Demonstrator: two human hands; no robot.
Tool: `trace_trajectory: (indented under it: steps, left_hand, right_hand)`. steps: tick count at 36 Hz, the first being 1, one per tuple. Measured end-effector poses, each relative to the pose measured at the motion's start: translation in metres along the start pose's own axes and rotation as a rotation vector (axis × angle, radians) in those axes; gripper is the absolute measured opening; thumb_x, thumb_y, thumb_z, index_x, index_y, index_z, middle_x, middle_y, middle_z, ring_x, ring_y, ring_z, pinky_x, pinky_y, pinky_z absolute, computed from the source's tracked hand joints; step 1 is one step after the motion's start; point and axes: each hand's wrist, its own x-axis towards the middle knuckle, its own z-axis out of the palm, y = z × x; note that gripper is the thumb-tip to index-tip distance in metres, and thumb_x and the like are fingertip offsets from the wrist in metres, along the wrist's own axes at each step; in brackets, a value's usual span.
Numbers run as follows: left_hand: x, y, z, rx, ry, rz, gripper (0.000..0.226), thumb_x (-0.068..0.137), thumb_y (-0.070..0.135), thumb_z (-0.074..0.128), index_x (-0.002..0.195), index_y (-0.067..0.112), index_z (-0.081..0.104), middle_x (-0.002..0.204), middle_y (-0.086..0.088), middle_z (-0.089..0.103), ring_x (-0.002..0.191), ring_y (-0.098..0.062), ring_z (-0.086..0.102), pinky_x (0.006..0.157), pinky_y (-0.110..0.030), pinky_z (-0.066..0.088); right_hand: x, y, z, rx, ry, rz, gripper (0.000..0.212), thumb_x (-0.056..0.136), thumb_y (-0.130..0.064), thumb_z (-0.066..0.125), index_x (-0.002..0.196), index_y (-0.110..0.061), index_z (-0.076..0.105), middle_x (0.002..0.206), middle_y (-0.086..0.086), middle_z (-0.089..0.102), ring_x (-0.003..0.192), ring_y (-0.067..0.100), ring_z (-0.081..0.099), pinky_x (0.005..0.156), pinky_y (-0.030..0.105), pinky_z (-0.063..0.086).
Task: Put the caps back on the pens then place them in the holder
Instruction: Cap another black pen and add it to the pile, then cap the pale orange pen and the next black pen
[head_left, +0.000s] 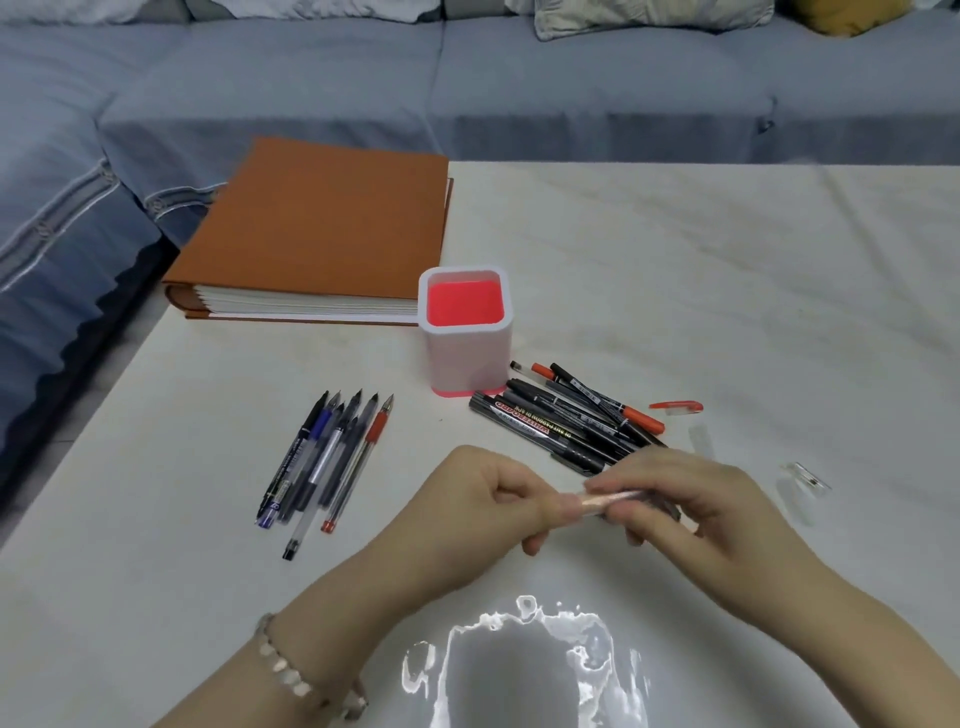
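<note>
My left hand (498, 499) and my right hand (675, 499) meet low in the middle of the table, both closed around one clear-barrelled pen (608, 500) held level between them. Its ends are hidden in my fingers. A white holder with a red inside (467, 358) stands upright beyond my hands. Several uncapped pens (327, 457) lie in a fan to the left. A pile of black and red markers and pens (576, 421) lies right of the holder. A red cap (675, 407) and clear caps (802, 488) lie further right.
A thick orange album (322, 228) lies at the back left of the white table (727, 270). A blue-grey sofa (467, 88) runs along the far and left sides. A shiny glare patch (524, 670) sits at the near edge.
</note>
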Motion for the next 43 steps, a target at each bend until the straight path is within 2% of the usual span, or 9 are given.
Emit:
trace_trajectory:
  steps: [3,6,10,15,22,25,29,39,43]
  left_hand:
    - [-0.002,-0.020,-0.001,0.332,0.048,0.054,0.031,0.076,0.049,0.063,0.075,0.019,0.072,0.060,0.006,0.063,0.053,-0.002,0.049,0.052,-0.016,0.036]
    - [0.000,-0.042,-0.012,0.630,0.221,0.089,0.029,0.088,0.045,0.048,0.090,0.022,0.068,0.087,0.006,0.065,0.083,-0.008,0.057,0.076,-0.026,0.045]
    - [0.002,-0.078,-0.044,0.881,0.595,0.124,0.025,0.084,0.025,0.046,0.087,0.011,0.067,0.085,-0.004,0.066,0.074,-0.025,0.065,0.057,-0.029,0.050]
    - [0.003,-0.098,-0.063,0.904,0.645,-0.038,0.012,0.083,0.008,0.055,0.092,0.004,0.062,0.090,-0.011,0.060,0.084,-0.031,0.054,0.060,-0.031,0.037]
    - [0.016,-0.099,-0.061,0.975,0.599,-0.095,0.014,0.083,0.010,0.055,0.093,0.001,0.061,0.091,-0.016,0.059,0.085,-0.035,0.053,0.065,-0.037,0.041]
    - [0.020,-0.098,-0.061,0.994,0.603,-0.080,0.006,0.079,0.005,0.058,0.082,0.000,0.060,0.078,-0.018,0.057,0.071,-0.035,0.052,0.056,-0.035,0.037]
    - [0.024,-0.100,-0.057,1.046,0.605,-0.021,0.017,0.061,-0.007,0.070,0.063,-0.001,0.055,0.060,-0.018,0.051,0.047,-0.033,0.049,0.042,-0.026,0.027]
    - [0.027,-0.091,-0.048,0.924,0.665,-0.080,0.018,0.085,0.013,0.052,0.078,-0.003,0.057,0.083,-0.020,0.056,0.079,-0.037,0.053,0.061,-0.040,0.041]
    - [0.020,-0.073,-0.038,0.751,0.658,-0.001,0.013,0.085,0.014,0.048,0.075,0.007,0.053,0.075,-0.008,0.054,0.071,-0.026,0.050,0.059,-0.037,0.040]
  right_hand:
    - [-0.002,0.013,0.021,-0.233,-0.208,0.028,0.032,0.081,-0.047,0.044,0.104,-0.034,0.063,0.081,-0.026,0.061,0.082,-0.014,0.049,0.074,0.004,0.037]
    - [0.001,0.020,0.033,-0.297,-0.187,0.083,0.042,0.081,-0.055,0.036,0.098,-0.031,0.066,0.070,-0.023,0.054,0.085,-0.009,0.043,0.070,0.015,0.037]
    - [0.009,0.021,0.024,-0.347,0.042,0.201,0.015,0.089,-0.024,0.054,0.090,-0.024,0.069,0.064,-0.015,0.057,0.076,0.009,0.047,0.064,0.017,0.035]
    - [0.028,0.036,0.014,-0.451,0.218,0.297,0.015,0.088,-0.012,0.054,0.079,-0.016,0.065,0.057,-0.006,0.057,0.064,0.015,0.048,0.058,0.027,0.038]
    - [0.048,0.055,0.023,-0.560,0.172,0.366,0.014,0.089,-0.022,0.052,0.094,-0.021,0.065,0.080,0.000,0.060,0.089,0.026,0.048,0.065,0.029,0.026]
    - [0.042,0.061,0.015,-0.561,0.187,0.364,0.012,0.086,-0.016,0.054,0.084,-0.025,0.062,0.080,0.000,0.059,0.089,0.030,0.051,0.073,0.034,0.037]
    - [0.027,0.073,-0.008,-0.596,0.316,0.420,0.020,0.085,-0.005,0.055,0.102,-0.007,0.066,0.107,0.012,0.065,0.105,0.032,0.050,0.087,0.033,0.036]
    - [0.041,0.110,-0.034,-0.750,0.085,0.506,0.025,0.088,-0.013,0.052,0.110,-0.011,0.064,0.114,0.012,0.060,0.109,0.033,0.049,0.086,0.038,0.040]
    - [0.044,0.115,-0.028,-0.718,0.094,0.522,0.023,0.090,-0.016,0.049,0.105,-0.012,0.066,0.107,0.010,0.057,0.108,0.029,0.049,0.082,0.035,0.042]
